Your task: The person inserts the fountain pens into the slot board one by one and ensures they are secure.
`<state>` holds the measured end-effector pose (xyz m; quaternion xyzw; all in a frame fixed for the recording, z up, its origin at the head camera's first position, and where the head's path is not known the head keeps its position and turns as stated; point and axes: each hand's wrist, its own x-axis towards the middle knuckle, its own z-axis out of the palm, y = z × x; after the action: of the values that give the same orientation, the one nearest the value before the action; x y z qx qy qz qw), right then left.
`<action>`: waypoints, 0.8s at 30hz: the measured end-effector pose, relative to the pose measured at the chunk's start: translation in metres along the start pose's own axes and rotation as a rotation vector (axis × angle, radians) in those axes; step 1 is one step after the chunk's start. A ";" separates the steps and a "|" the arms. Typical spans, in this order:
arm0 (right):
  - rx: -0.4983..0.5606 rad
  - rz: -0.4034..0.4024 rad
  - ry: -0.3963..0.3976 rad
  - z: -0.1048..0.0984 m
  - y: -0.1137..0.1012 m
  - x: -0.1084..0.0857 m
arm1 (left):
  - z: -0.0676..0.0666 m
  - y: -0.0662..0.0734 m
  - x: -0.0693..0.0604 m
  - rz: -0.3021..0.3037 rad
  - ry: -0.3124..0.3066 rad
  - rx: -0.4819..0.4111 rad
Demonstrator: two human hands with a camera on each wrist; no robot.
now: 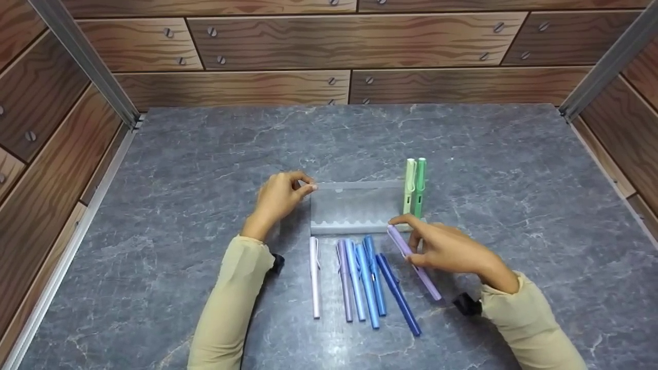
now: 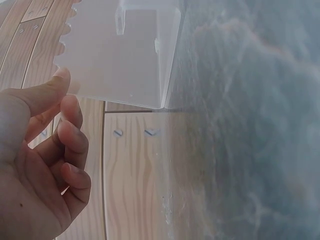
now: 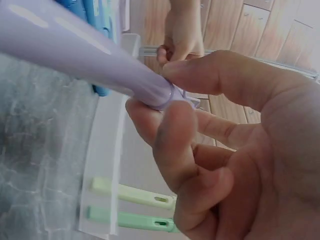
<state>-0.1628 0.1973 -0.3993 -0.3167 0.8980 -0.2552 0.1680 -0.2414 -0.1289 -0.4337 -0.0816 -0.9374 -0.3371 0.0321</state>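
A clear plastic pen case (image 1: 354,203) with a scalloped strip lies on the table. My left hand (image 1: 280,198) pinches its far left corner between thumb and fingertips; the left wrist view shows the thumb (image 2: 61,80) at the case's edge. My right hand (image 1: 447,246) holds a lilac pen (image 1: 429,289) slantwise at the case's near right corner, thumb and fingers around it, also in the right wrist view. A pale green pen (image 1: 409,177) and a green pen (image 1: 421,177) lie side by side at the case's right end.
In front of the case lie a pale pink-lilac pen (image 1: 315,288), a purple pen (image 1: 346,288), several lighter blue pens (image 1: 368,293) close together and a slanted dark blue pen (image 1: 403,300). Wood-patterned panels (image 1: 329,43) with metal posts (image 1: 92,61) border the marbled table (image 1: 205,149).
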 end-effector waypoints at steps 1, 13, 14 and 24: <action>0.022 0.002 0.005 -0.001 0.000 -0.001 | 0.000 0.000 0.000 -0.003 0.001 -0.002; 0.166 0.018 0.156 -0.012 -0.002 0.000 | 0.000 0.001 0.000 -0.004 0.003 -0.003; 0.169 0.017 0.177 -0.012 -0.002 0.000 | 0.000 0.001 0.000 -0.003 0.004 -0.005; 0.193 0.030 0.344 -0.012 -0.001 0.006 | 0.001 0.001 0.000 0.002 0.002 -0.006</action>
<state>-0.1726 0.1965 -0.3897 -0.2373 0.8895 -0.3878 0.0453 -0.2417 -0.1279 -0.4338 -0.0822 -0.9363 -0.3399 0.0330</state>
